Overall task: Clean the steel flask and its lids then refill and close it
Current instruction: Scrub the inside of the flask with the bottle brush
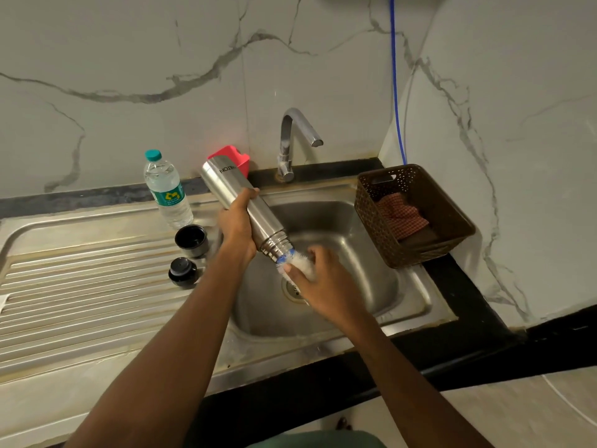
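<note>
My left hand (237,226) grips the steel flask (232,192) around its middle, holding it tilted over the sink with its base up to the left and its open mouth down to the right. My right hand (318,279) grips a white and blue bottle brush (295,261) whose bristles sit at the flask's mouth; the handle is hidden in my palm. Two black lids stand on the ribbed drainboard left of the basin: a cup-shaped lid (191,240) and a smaller stopper lid (183,271).
A steel sink basin (365,286) with a drain lies under the hands, with a chrome tap (292,140) behind it. A plastic water bottle (166,189) and a red holder (234,158) stand at the back. A brown basket (416,218) with a cloth sits to the right.
</note>
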